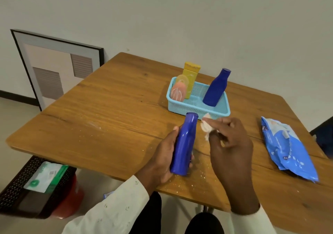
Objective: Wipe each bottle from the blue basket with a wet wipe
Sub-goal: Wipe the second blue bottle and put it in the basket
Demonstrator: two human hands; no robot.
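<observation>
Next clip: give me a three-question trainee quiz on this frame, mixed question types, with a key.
1. True or false: the left hand grips a blue bottle.
2. What does the right hand pinch? A) a wipe B) a cap C) the wipe pack
3. Fill in: the basket holds ___ bottles.

Key: 1 true. 2 A. 3 four: the second blue bottle, the yellow bottle, the pink bottle and the pale orange bottle.
</observation>
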